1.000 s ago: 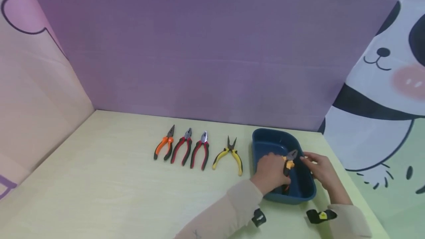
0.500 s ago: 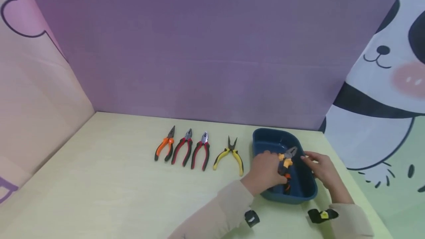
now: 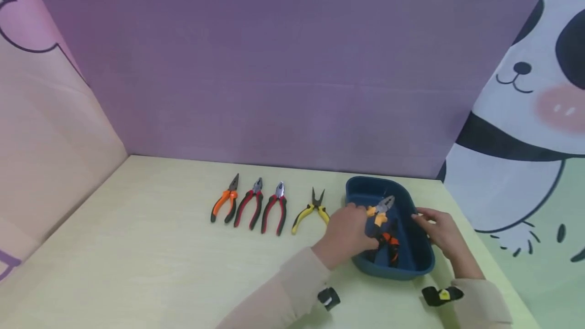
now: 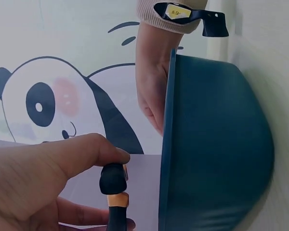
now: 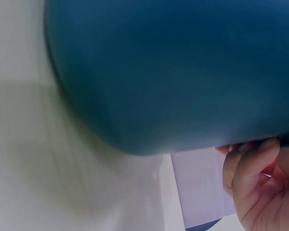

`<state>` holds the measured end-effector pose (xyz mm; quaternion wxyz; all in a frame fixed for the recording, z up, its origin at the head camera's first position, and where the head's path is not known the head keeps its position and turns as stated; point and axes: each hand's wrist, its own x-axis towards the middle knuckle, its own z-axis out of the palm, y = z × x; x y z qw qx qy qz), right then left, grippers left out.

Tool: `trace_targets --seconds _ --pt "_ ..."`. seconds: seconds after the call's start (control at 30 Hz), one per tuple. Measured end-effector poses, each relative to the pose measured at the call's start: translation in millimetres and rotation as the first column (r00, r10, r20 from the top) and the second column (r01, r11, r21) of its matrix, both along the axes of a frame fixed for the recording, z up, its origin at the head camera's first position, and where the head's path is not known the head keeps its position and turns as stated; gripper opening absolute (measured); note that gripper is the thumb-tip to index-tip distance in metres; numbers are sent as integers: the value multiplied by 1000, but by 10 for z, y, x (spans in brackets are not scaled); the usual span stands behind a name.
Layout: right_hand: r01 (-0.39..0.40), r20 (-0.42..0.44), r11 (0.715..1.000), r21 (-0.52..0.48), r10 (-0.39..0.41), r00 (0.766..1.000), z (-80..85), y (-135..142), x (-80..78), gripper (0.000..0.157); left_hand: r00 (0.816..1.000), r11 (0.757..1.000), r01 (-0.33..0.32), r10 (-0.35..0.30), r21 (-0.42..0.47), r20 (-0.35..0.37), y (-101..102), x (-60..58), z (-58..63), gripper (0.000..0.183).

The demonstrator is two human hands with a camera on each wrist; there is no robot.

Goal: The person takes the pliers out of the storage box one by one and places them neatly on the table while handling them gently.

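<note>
My left hand (image 3: 347,230) grips a pair of pliers (image 3: 381,211) with yellow-orange and black handles, its grey jaws pointing up and to the right over the dark blue bin (image 3: 393,272). In the left wrist view, thumb and fingers close round the black-and-orange handles (image 4: 113,182) beside the bin's rim. Another pair of pliers (image 3: 391,240) with orange and black handles lies inside the bin, partly hidden by my left hand. At the bin's right side, my right hand (image 3: 442,232) holds the rim, fingertips right at the edge in the right wrist view.
Left of the bin, pliers lie in a row on the pale table (image 3: 137,258): yellow-handled pliers (image 3: 301,219), two red-and-black pairs, and orange-handled long-nose pliers (image 3: 224,201). A purple backdrop (image 3: 274,65) rises behind the table; a panda-print sheet (image 3: 502,176) stands at right.
My left hand has moved left and slightly up with the pliers, from inside the bin toward its left rim. The orange-handled pliers in the bin show more. My right hand stays at the rim.
</note>
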<state>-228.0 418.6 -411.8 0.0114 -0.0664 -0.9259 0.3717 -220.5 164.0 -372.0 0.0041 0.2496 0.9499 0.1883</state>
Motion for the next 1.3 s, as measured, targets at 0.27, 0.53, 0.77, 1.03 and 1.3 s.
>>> trace_targets --seconds 0.27,0.53,0.77,1.03,1.3 --pt "-4 3 1000 9 4 1000 1 -8 -9 51 999 999 -19 17 50 43 -215 -37 -55 48" --pt "-7 -1 1000 5 7 1000 30 -14 -25 50 999 999 -34 34 13 3 -436 -113 -114 47" --pt "6 15 1000 -6 -6 1000 19 -20 -22 50 999 996 -31 33 81 -30 -641 -179 -216 38" --pt "-11 -19 1000 -18 10 1000 -5 -23 6 48 997 995 -82 83 61 -2 -834 -269 -345 43" --pt "-3 -24 1000 -13 3 1000 -16 -19 -4 46 990 990 -138 136 42 44 -1076 -370 -394 44"
